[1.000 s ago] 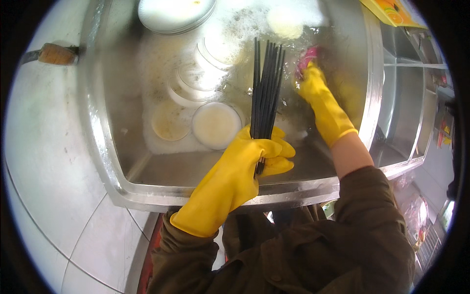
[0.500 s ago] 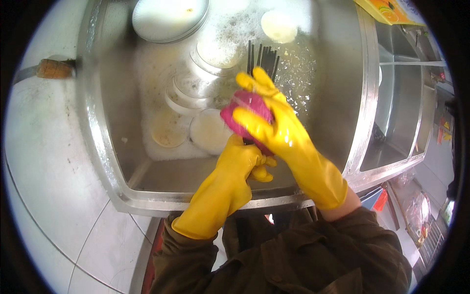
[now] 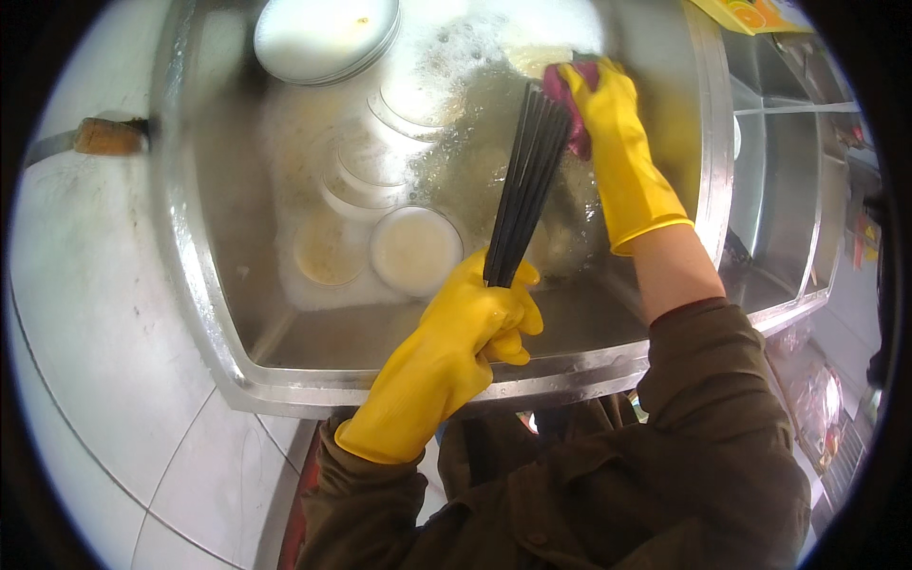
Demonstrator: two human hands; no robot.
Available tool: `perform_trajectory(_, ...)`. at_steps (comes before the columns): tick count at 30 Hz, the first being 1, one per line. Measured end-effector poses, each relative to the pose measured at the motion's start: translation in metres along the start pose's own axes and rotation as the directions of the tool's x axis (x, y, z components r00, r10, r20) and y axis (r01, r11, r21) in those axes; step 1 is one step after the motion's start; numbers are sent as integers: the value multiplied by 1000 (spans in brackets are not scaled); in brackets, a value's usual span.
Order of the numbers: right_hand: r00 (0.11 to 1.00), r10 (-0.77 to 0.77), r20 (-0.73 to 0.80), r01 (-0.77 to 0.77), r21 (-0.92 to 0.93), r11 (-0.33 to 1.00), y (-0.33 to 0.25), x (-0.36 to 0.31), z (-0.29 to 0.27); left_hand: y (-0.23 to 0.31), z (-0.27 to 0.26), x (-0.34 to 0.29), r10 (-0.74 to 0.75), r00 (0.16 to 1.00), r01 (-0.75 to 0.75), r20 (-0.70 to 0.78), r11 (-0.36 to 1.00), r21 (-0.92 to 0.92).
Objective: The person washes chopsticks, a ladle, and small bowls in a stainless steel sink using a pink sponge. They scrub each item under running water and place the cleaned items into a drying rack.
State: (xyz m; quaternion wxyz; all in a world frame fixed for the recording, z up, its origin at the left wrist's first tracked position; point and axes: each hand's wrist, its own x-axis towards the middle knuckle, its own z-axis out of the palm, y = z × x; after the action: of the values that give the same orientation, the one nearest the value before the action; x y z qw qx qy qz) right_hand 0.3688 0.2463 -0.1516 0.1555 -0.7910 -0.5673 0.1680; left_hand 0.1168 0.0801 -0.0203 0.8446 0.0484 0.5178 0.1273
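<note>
A bundle of black chopsticks (image 3: 527,185) stands tilted up and away out of my left hand (image 3: 480,313), whose yellow-gloved fingers are wrapped round its near end. My right hand (image 3: 608,123), gloved in yellow too, grips a crumpled pink cloth (image 3: 572,142) beside the far end of the bundle. Whether the cloth touches the chopsticks I cannot tell. Both hands are over a steel sink (image 3: 313,380) with soapy water in it. A round white dish (image 3: 416,252) lies in the water left of my left hand, with several others partly under the suds.
A stack of white plates (image 3: 328,38) rises at the sink's far left. Another steel basin (image 3: 779,190) adjoins on the right, with a yellow packet (image 3: 760,14) at its far edge. On the white tiled surface at left lies a tool with a wooden handle (image 3: 109,136).
My right hand has moved off the chopsticks, away and to the right, carrying the pink cloth. The bundle, covered before, now shows nearly its whole length. My left hand has barely moved.
</note>
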Motion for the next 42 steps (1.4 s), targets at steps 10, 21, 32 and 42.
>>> perform_trajectory(10, 710, 126, 693, -683, 721, -118, -97, -111, -52, -30, 2, 20, 774, 631, -346, -56, 345, 873)
perform_trajectory(21, 903, -262, 341, -426, 789, -443, -109, -94, -60, 10, 2, -2, 232, 955, -49, 185, 739, -672)
perform_trajectory(32, 915, -372, -154, 326, -258, 909, -29, -72, 1, 13, 4, -8, 44, 993, 6, 108, 907, -421)
perform_trajectory(42, 665, 225, 713, -530, 236, 815, -15, -102, -38, 8, 6, -3, 56, 998, -49, 1, 879, -475)
